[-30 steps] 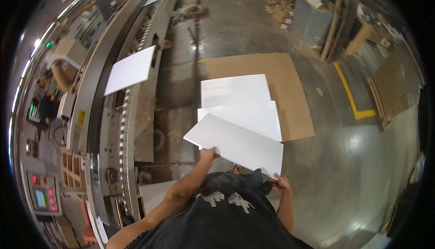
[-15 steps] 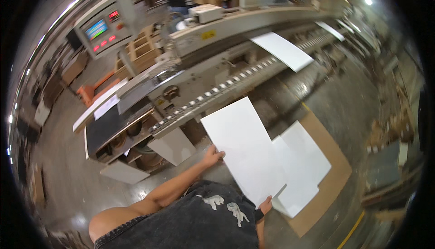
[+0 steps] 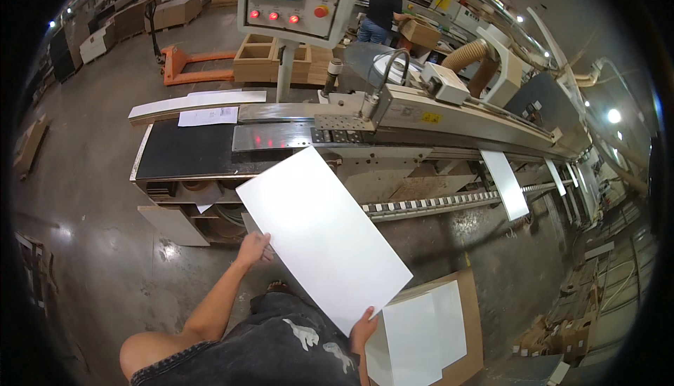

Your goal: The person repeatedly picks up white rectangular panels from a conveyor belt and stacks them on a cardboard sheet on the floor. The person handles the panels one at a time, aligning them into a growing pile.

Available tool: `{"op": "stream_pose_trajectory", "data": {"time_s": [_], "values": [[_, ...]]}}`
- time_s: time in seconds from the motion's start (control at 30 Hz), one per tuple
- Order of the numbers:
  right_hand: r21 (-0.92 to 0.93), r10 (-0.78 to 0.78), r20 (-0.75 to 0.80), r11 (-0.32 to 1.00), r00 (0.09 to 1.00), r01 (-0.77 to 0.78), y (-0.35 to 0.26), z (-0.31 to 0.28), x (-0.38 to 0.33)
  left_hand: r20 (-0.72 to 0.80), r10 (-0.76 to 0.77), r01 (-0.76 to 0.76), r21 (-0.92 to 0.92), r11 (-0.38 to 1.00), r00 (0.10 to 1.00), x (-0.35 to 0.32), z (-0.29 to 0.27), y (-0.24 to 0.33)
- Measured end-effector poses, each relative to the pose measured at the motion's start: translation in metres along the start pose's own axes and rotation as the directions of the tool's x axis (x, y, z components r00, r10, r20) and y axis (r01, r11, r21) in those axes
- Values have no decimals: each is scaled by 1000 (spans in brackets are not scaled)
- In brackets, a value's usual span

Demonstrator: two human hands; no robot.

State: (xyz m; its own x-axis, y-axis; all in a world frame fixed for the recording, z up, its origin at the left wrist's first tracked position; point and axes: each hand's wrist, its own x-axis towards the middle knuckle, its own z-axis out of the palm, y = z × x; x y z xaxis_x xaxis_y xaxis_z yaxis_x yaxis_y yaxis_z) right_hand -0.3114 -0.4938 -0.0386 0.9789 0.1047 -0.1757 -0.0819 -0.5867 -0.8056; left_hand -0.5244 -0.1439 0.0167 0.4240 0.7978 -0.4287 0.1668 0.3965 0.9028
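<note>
A plain white rectangular panel (image 3: pixel 324 235) is held up in front of me, its far end close to the machine's front edge. My left hand (image 3: pixel 254 249) is closed on its left long edge. At the near corner my right hand (image 3: pixel 363 328) grips the edge, thumb on top. Below and to the right, a stack of white panels (image 3: pixel 428 326) lies on a brown cardboard sheet (image 3: pixel 469 309). The held panel partly covers the stack's left side. Beyond the panel's far end is the machine's metal infeed plate (image 3: pixel 270 137), beside a black tabletop (image 3: pixel 189 151).
A long machine (image 3: pixel 484 123) runs off to the right, with a white-padded conveyor (image 3: pixel 435 202) along it and another white panel (image 3: pixel 505 184) on it. Behind stand a control box (image 3: pixel 298 3), an orange pallet jack (image 3: pixel 196 67) and a person (image 3: pixel 382 10) in dark clothes.
My view has turned left toward the control box. The held panel has come away from over the stack toward the machine's infeed end, both hands still on it.
</note>
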Motion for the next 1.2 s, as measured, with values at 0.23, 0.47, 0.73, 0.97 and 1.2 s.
{"op": "stream_pose_trajectory", "data": {"time_s": [0.23, 0.47, 0.73, 0.97, 1.2], "values": [[78, 136, 645, 967, 752, -242, -95, 45, -53, -190, 161, -145, 97, 985, 968, 124, -35, 50], [101, 176, 794, 905, 582, -412, -159, 86, -94, -56, 177, -158, 241, 958, 983, 151, -32, 68], [220, 144, 674, 897, 725, -384, -184, 116, -94, -33, 33, -30, 91, 995, 999, 144, -21, 78], [113, 209, 470, 949, 858, -293, -199, 118, -78, -32, -25, 25, -17, 1000, 999, 152, 3, 86], [-9, 23, 203, 1000, 979, -22, -189, 107, -36, 49, 20, -15, -112, 994, 999, 164, 51, 93]]}}
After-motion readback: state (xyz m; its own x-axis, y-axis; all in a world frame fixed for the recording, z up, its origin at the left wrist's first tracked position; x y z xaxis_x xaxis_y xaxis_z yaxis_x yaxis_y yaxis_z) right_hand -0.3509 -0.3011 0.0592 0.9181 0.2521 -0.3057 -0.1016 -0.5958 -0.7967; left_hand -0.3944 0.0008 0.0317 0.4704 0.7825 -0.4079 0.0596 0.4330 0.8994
